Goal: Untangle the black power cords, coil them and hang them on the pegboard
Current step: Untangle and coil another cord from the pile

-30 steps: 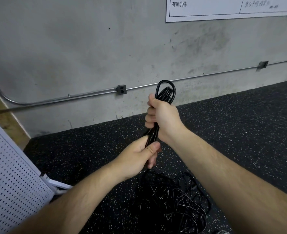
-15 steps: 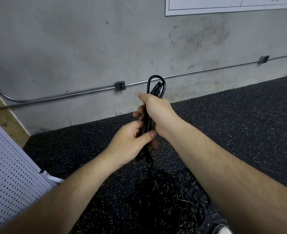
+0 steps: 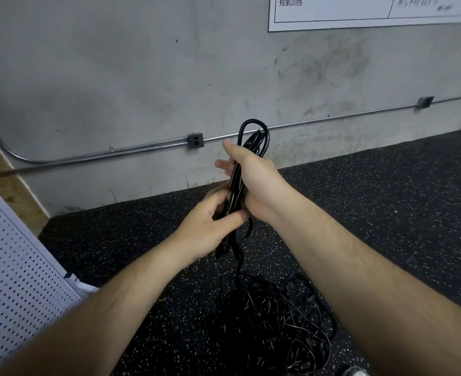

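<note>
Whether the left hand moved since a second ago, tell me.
Yes. The left hand rose along the black folded cord bundle, nearer the grey wall outlet box.

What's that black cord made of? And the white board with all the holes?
Black cord: looks like rubbery plastic, slightly glossy; it bends into loops and glints. White pegboard: probably painted metal, matte, with neat rows of punched holes.
</note>
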### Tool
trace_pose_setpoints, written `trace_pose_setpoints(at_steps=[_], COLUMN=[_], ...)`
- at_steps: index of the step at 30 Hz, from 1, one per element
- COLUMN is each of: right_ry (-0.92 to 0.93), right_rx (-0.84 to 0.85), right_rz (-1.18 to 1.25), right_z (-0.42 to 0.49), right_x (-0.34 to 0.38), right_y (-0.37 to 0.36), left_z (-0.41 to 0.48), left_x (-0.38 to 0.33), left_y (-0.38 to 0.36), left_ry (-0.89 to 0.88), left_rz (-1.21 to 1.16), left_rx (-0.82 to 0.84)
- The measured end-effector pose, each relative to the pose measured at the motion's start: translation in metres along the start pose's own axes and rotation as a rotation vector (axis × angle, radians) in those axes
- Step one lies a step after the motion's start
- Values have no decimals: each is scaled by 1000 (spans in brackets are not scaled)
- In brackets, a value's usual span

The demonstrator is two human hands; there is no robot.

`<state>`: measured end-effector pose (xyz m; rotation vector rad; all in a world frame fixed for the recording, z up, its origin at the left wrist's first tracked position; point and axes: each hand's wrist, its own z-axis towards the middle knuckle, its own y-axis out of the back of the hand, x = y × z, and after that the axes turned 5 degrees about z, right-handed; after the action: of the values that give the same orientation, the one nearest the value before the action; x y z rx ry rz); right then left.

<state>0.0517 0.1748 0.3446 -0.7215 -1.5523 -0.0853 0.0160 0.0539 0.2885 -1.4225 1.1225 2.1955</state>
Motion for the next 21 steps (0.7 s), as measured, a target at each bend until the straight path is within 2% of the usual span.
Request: trace_pose_setpoints(at_steps=[5, 7, 10, 13, 15, 17, 21], right_ry=[-43, -27, 70, 132, 89, -32, -140], right_rx=[105, 138, 227, 258, 277, 375, 618], right_rz=[-62, -233, -578, -704, -618, -552, -861], right_z=[-5, -6, -13, -12, -6, 4, 1], right_x=[6, 5, -1, -19, -40, -69, -104], right_y=[1, 5, 11, 24, 38, 54, 71], left_z=[-1, -2, 1, 6, 8, 10, 14], left_x=[0, -1, 1, 0, -5, -10, -17], left_y=[-4, -8, -6, 4, 11, 18, 40], left_ry=[119, 132, 138, 128, 147, 138, 120], left_rz=[-67, -53, -105, -214, -327, -455, -542], left_rx=[1, -10, -140, -273, -337, -398, -516])
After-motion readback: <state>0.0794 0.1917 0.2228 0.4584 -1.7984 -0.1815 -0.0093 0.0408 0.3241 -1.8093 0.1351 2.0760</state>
